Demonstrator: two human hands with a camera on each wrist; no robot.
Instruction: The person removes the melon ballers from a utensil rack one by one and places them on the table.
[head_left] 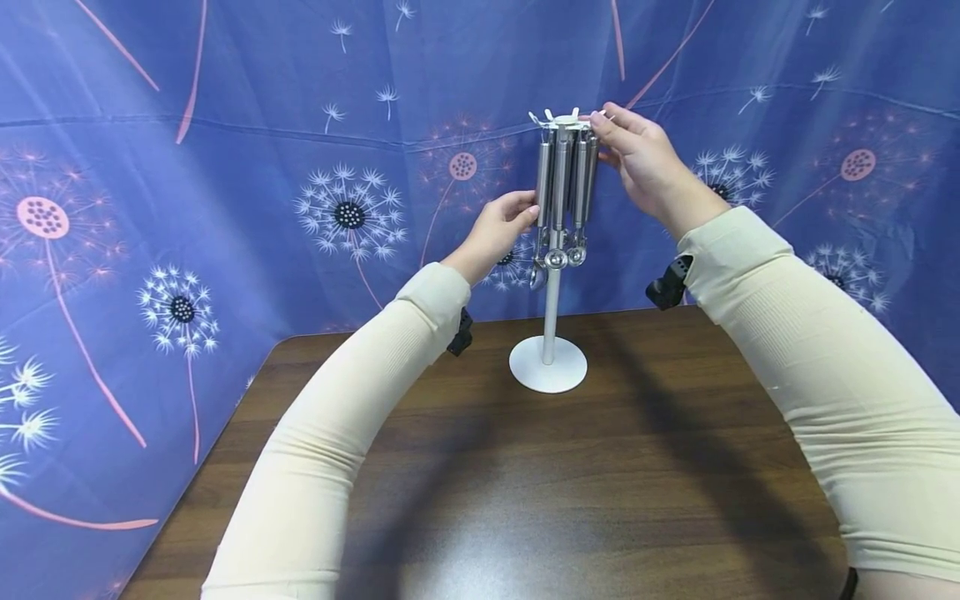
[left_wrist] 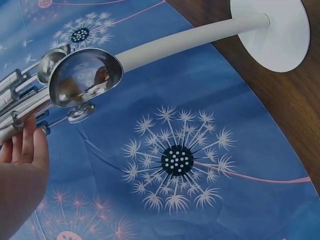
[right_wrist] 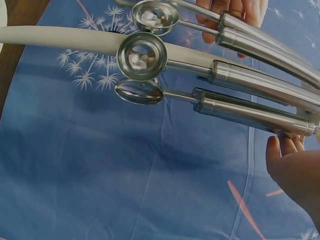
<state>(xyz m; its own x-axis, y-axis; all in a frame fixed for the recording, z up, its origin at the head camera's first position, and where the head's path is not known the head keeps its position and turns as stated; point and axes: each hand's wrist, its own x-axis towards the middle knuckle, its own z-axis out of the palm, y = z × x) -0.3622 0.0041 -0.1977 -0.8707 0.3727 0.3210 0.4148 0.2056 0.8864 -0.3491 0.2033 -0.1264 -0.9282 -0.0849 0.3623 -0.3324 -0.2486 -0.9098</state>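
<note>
Several steel scoops with thick tubular handles hang bowl-down from a white stand (head_left: 551, 312) with a hooked top. My left hand (head_left: 498, 232) holds the handle of the leftmost one, an ice cream scoop (left_wrist: 85, 77) with a large oval bowl; thumb in front, fingers behind. Up at the hooked top (head_left: 567, 122), my right hand (head_left: 637, 158) pinches the upper end of a round-bowled scoop (right_wrist: 255, 114) on the right side. Other round-bowled scoops (right_wrist: 265, 80) hang between the two hands. The ice cream scoop's upper end is partly hidden among the handles in the left wrist view.
The stand's round white base (head_left: 536, 379) rests near the far edge of a brown wooden table (head_left: 600, 492). A blue curtain (head_left: 247, 83) with dandelion prints hangs close behind it. Black wrist cameras (head_left: 670, 283) sit below both cuffs.
</note>
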